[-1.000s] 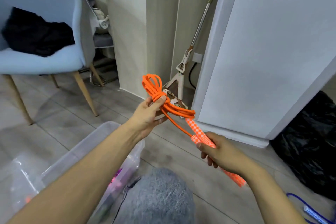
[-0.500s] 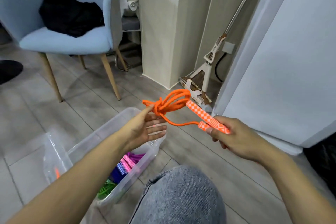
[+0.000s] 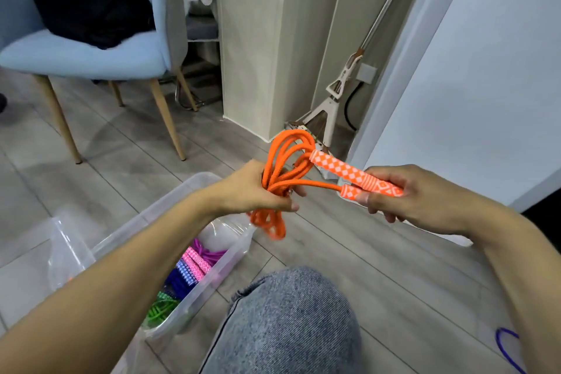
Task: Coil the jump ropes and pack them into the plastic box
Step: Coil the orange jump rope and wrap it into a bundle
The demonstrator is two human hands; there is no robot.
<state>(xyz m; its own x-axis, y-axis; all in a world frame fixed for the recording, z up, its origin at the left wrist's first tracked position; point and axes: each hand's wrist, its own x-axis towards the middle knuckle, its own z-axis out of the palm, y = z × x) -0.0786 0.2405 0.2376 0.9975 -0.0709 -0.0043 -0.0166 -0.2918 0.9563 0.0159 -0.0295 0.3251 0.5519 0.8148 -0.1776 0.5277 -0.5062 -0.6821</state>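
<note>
An orange jump rope [image 3: 288, 149] is bundled in loops in front of me. My left hand [image 3: 258, 191] is closed around the middle of the bundle, with loops sticking out above and below the fist. My right hand [image 3: 406, 200] grips the two orange-and-white patterned handles [image 3: 355, 176] side by side. The clear plastic box [image 3: 212, 270] stands on the floor below my left forearm. Inside it lie coiled ropes: purple with pink handles [image 3: 197, 261], blue [image 3: 179, 279] and green [image 3: 161, 310].
My knee in grey jeans [image 3: 288, 322] is at the bottom centre. A blue chair [image 3: 91, 55] with black cloth stands at the back left. A mop [image 3: 343, 91] leans by the white door. A blue rope loop [image 3: 507, 346] lies on the floor, bottom right.
My left hand was open beside the rope half a second ago and now grips the bundle. The right hand has brought the handles up level beside the coil.
</note>
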